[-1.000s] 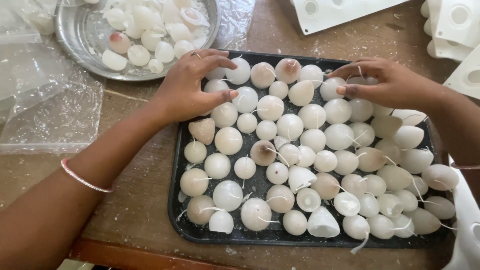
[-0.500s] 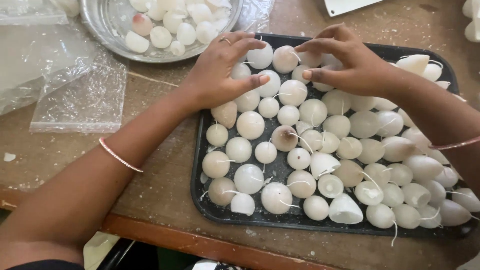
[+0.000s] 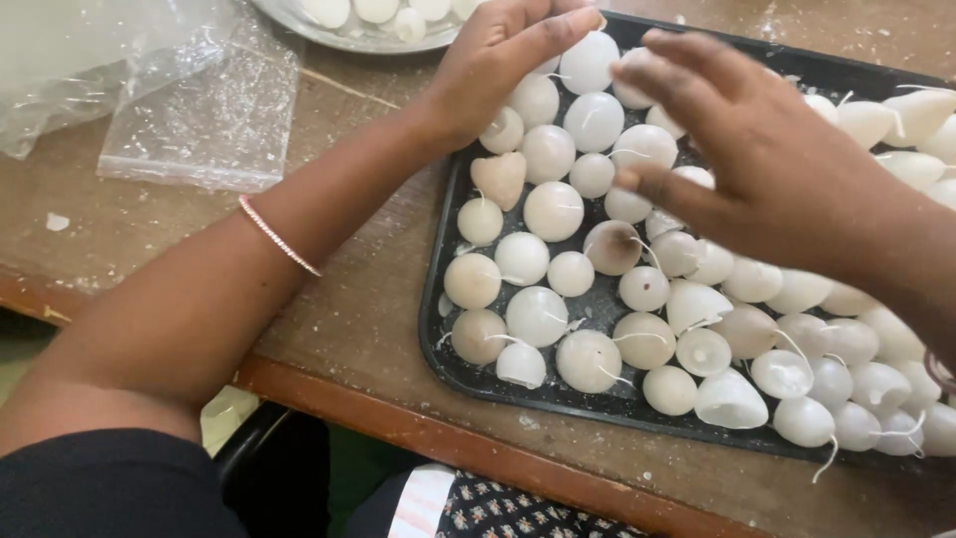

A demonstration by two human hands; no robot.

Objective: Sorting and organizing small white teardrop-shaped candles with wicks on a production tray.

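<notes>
Standing next to this table, watching someone sort through a black rectangular metal tray point(image 3: 443, 329) packed with small white wax candle balls with thin wicks point(image 3: 538, 314). The tray sits at the near edge of the brown wooden table point(image 3: 329, 329).

The left hand point(image 3: 498, 60) rests at the tray's far-left corner, fingers curled loosely over the balls there, and I can't tell whether it actually grips one. The right hand point(image 3: 757, 159) hovers flat over the tray's middle, fingers spread, nothing pinched in it as far as I can see. The hands are close together but not touching.

If I were doing this, I'd say light touch is everything: wax dents and the wicks snag, so roll or lift each piece by the body, never tug the string. Working from one corner outward looks sensible to me, since the pieces are touching and a shove moves the whole pile.

Counts: one tray, and roughly fifty balls showing, more hidden under the hands, so no exact number. One beige heart-shaped wax piece point(image 3: 498, 177) sits near the tray's left rim. One round silver metal dish point(image 3: 339, 35) with more white pieces sits beyond the tray's far-left corner. One crumpled clear plastic bag point(image 3: 199, 120) lies well left of the tray. One thin pink bangle point(image 3: 279, 234) is on the left wrist.
</notes>
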